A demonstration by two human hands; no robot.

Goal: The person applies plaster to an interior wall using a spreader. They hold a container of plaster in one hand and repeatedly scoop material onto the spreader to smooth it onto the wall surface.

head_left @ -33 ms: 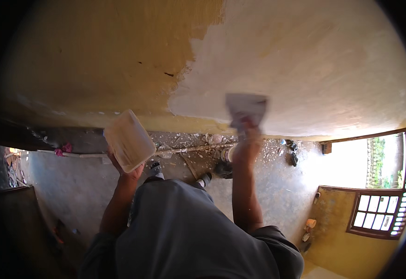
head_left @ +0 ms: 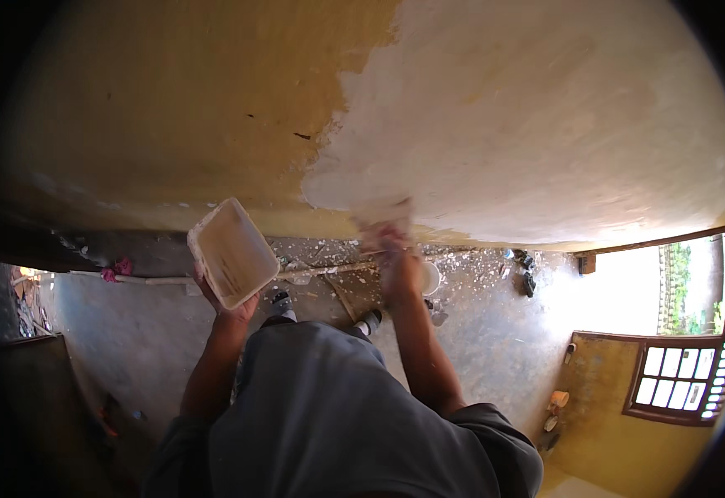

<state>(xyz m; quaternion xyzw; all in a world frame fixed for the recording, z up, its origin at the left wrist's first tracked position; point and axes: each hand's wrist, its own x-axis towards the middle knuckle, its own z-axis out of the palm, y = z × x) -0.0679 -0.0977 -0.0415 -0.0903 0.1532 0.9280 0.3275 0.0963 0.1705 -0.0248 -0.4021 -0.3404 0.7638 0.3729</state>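
Note:
My left hand (head_left: 228,304) grips a whitish rectangular plastic tub (head_left: 238,256) from below, its open side tilted toward me; smears of paste line its inside. In my right hand (head_left: 401,267) is a wide putty knife (head_left: 384,217), its blade low against the wall and smeared by motion. The wall (head_left: 155,124) is yellow on the left. A pale coat of putty (head_left: 528,108) covers its right part, with a ragged border between the two.
A long pole (head_left: 329,270) lies along the wall's foot among white flakes. A white round container (head_left: 430,278) stands beside my right hand. Dark objects (head_left: 528,285) lie farther right, near a bright doorway. A paned window (head_left: 672,375) is at the lower right.
My right hand and the putty knife have moved left and slightly down, uncovering the white round container. The tub has tipped slightly and shows more of its inside.

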